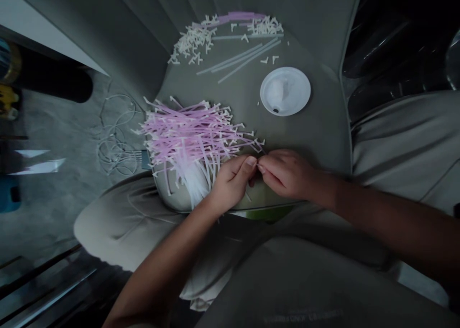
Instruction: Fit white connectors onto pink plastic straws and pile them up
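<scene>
My left hand (pixel 232 180) and my right hand (pixel 285 172) meet fingertip to fingertip over the grey cloth-covered surface (pixel 316 126). Both are pinched shut on a thin piece at the near end of a heap of pink and white plastic sticks (pixel 190 138); what sits between the fingers is too small to make out. The sticks have small white T-shaped tips. The heap fans out to the left of my left hand, and some white sticks hang over the surface's near edge.
A white round lid (pixel 285 90) lies beyond my right hand. Farther back lie a pile of small white connector pieces (pixel 196 40), a few long pale sticks (pixel 244 57) and a pink bundle (pixel 237 17). Coiled white wire (pixel 115 136) rests on the floor at left.
</scene>
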Motion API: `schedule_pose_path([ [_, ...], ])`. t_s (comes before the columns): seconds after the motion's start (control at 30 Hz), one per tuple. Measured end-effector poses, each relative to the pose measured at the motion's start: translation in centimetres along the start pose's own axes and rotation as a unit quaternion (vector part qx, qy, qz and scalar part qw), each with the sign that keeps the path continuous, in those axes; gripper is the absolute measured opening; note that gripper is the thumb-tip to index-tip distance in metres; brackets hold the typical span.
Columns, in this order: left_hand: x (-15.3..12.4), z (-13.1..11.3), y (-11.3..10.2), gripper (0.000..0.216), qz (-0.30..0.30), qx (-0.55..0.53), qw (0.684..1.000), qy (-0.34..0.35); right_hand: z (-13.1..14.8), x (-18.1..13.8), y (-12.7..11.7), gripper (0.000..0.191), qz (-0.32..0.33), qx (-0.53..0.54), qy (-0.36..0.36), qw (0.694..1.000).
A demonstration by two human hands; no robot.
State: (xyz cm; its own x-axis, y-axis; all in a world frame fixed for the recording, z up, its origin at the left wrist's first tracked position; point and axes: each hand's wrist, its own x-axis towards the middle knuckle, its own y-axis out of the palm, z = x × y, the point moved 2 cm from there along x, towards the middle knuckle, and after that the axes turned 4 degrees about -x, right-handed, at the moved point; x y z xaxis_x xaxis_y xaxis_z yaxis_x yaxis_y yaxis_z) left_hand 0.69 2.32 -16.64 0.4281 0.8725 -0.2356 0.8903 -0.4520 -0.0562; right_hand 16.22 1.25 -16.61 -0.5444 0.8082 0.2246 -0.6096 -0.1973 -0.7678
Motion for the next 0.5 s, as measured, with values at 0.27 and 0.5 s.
schedule_pose_path([
  [0.27,-0.07,0.51,0.04,0.046,0.001,-0.034,0.999,-0.008,-0.01,-0.09,-0.04,0.022,-0.004,-0.019,0.005,1.000],
  [0.5,-0.06,0.45,0.05,0.048,0.003,-0.019,1.000,-0.018,0.00,-0.08,0.02,0.020,0.001,-0.020,0.009,1.000],
])
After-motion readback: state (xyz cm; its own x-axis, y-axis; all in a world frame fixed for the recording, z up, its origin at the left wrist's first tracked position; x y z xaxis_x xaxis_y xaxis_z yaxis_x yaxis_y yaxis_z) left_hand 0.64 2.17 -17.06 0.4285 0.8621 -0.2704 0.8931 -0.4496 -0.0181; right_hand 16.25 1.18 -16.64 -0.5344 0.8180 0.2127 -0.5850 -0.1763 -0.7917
